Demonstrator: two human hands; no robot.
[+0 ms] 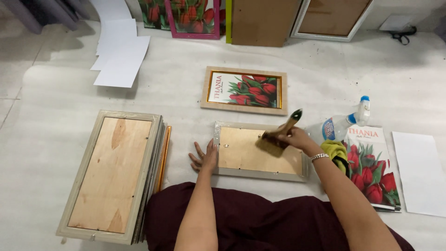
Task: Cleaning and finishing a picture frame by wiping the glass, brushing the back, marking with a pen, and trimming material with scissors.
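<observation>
The picture frame (260, 152) lies face down on the floor just in front of the person's knees, its brown backing board up. The left hand (205, 157) rests flat at the frame's left edge, fingers spread and holding nothing. The right hand (293, 136) has its fingers clamped on a wide brush (280, 132), bristles on the board. A spray bottle (341, 123) lies just beside that wrist; a wide sweep could knock it. If the left hand eases off, the frame may slide toward the stack of frames (114, 175)
</observation>
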